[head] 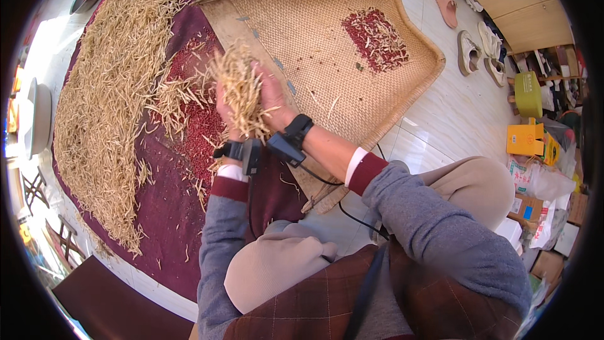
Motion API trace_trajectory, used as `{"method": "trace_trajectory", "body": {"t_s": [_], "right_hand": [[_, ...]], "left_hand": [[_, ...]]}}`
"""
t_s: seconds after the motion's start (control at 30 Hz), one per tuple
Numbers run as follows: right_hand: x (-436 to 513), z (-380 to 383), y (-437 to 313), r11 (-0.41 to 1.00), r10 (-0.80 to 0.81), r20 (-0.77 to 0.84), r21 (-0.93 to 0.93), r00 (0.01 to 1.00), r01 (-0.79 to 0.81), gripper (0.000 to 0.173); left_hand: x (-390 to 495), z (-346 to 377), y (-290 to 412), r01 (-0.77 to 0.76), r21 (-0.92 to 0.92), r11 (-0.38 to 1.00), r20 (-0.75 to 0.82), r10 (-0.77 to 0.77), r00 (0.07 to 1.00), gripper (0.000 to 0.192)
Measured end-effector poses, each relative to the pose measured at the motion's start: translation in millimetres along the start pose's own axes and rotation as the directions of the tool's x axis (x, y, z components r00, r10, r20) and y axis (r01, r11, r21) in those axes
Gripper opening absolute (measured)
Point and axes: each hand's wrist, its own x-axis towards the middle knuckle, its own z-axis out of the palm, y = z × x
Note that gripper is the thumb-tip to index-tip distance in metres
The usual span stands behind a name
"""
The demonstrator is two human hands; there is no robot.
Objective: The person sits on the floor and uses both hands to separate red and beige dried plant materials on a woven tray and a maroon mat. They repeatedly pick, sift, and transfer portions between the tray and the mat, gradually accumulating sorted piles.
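Note:
Between my two cupped palms is a thick bunch of dry, straw-coloured bean pods (238,89). My left hand (223,107) presses it from the left and my right hand (272,95) from the right. Below them, small dark-red beans (200,153) lie mixed with loose pods on a maroon cloth (165,241). To the right a woven winnowing basket (302,28) rests with its flat wooden lip under my right forearm. A patch of red beans with pale husks (375,40) sits near the basket's far right corner.
A broad heap of empty-looking pods (108,85) covers the cloth's left side. Basins (41,118) stand beyond it. Shoes (468,52) lie on the tiled floor at right, near boxes (524,138) and bags. Black cables (361,221) run from my wrist devices.

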Motion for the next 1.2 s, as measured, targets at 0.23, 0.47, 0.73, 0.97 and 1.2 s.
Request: {"method": "trace_trajectory", "body": {"t_s": [0.23, 0.47, 0.73, 0.97, 1.2], "right_hand": [[34.0, -108.1, -143.8, 0.959, -0.202, -0.188, -0.237, 0.961, 0.156, 0.044], [33.0, -108.5, -173.3, -0.041, -0.625, -0.057, -0.994, 0.779, -0.105, 0.064], [-45.1, -6.9, -4.5, 0.003, -0.145, 0.589, -0.804, 0.795, 0.595, 0.047], [-92.9, -47.3, 54.7, -0.241, 0.079, 0.656, -0.718, 0.751, 0.653, 0.068], [-68.5, -34.2, 115.4, -0.014, -0.102, 0.608, -0.792, 0.787, 0.61, 0.06]], "left_hand": [[9.4, 91.8, -91.8, 0.418, 0.295, 0.859, -0.03, -0.429, 0.903, 0.055], [-68.9, 33.2, -16.5, -0.374, 0.922, 0.104, 0.327, 0.311, 0.892, 0.046], [-227.6, -87.1, 99.2, 0.178, 0.939, -0.293, 0.068, 0.668, 0.741, 0.061], [-214.4, -113.9, 29.6, 0.276, 0.892, -0.358, 0.03, 0.655, 0.755, 0.075], [-115.4, -99.6, 36.2, -0.038, 0.987, -0.155, 0.135, 0.682, 0.719, 0.055]]}}
